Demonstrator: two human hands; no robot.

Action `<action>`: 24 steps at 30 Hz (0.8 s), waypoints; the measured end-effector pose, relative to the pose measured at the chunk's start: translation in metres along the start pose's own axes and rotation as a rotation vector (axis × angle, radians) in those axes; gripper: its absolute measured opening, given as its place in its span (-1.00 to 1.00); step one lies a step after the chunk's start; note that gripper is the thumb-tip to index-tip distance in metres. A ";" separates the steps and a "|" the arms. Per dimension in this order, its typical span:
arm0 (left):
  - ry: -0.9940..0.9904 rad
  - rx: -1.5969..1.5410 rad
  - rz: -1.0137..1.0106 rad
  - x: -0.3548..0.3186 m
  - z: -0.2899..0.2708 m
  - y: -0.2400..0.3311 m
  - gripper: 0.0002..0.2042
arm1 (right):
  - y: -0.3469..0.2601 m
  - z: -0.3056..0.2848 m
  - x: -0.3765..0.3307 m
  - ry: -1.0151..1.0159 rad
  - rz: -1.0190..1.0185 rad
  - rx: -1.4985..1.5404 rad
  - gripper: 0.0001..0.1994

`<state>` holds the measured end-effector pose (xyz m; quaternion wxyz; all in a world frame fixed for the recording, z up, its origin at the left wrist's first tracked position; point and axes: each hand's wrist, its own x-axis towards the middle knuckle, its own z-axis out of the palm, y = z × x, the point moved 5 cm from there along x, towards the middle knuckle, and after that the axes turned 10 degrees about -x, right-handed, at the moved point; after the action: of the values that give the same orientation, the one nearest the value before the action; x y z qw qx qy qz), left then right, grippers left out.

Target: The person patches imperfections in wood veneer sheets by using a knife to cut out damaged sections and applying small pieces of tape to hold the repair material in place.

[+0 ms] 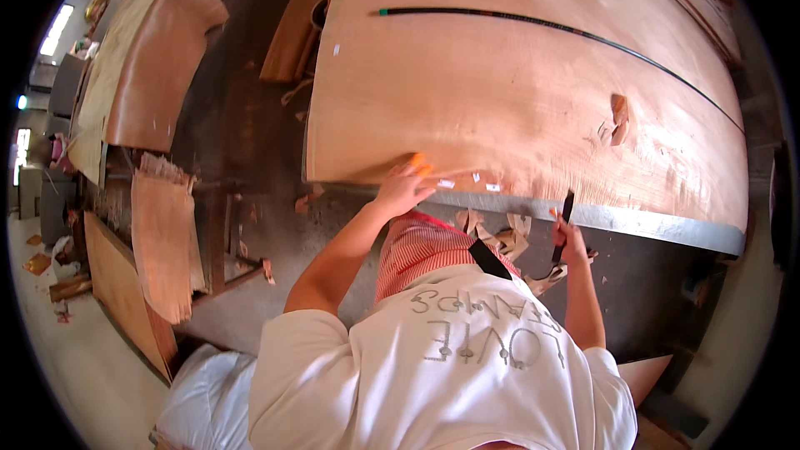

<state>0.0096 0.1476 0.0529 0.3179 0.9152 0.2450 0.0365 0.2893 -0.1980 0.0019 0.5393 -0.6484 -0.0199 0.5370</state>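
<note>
A wide sheet of wood veneer (467, 100) lies in front of me, its near edge along a grey metal edge (633, 218). My left hand (403, 190) rests on the sheet's near left edge, fingers stretched out, with orange coverings at the fingertips. Small white tape pieces (492, 187) stick to the veneer just right of that hand. My right hand (570, 242) is closed around a long, thin black tool (568, 207); its tip points up at the sheet's edge, and its exact kind is unclear. A torn hole (620, 119) shows in the veneer farther right.
A long dark rod (533, 21) with a green end lies across the sheet. Veneer scraps (512, 237) hang below the metal edge near my body. More curved veneer (162, 58) is stacked at the left, above a ragged piece (163, 242) and a leaning board (125, 287). A white sack (208, 396) sits lower left.
</note>
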 end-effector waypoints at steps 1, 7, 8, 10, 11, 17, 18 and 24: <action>-0.012 -0.084 -0.049 0.003 -0.012 -0.014 -0.36 | 0.009 0.001 -0.010 0.005 0.028 0.014 -0.82; 0.590 0.120 -0.729 -0.034 -0.103 -0.159 -0.29 | 0.031 0.024 -0.076 -0.082 0.155 0.241 -0.82; 0.548 -0.010 -0.791 -0.051 -0.106 -0.194 -0.32 | 0.036 0.036 -0.079 -0.135 0.171 0.228 -0.82; 0.381 -0.250 -0.751 -0.067 -0.099 -0.229 -0.44 | 0.030 0.065 -0.097 -0.218 0.288 0.110 -0.83; 0.282 -0.266 -0.746 -0.065 -0.098 -0.231 -0.44 | 0.031 0.076 -0.113 -0.258 0.355 0.045 -0.82; 0.173 -0.555 -0.752 -0.063 -0.100 -0.260 -0.34 | 0.070 0.135 -0.148 -0.206 0.438 -0.514 -0.66; 0.154 -0.522 -0.800 -0.061 -0.104 -0.256 -0.32 | 0.077 0.140 -0.148 -0.172 0.418 -0.555 -0.61; 0.078 -0.853 -1.150 -0.061 -0.125 -0.249 -0.72 | 0.080 0.167 -0.155 -0.153 0.384 -0.675 -0.56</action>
<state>-0.1775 0.3582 0.0086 0.6079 0.4351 0.6640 -0.0116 0.0597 -0.2125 0.0750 0.1826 -0.7393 -0.1136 0.6381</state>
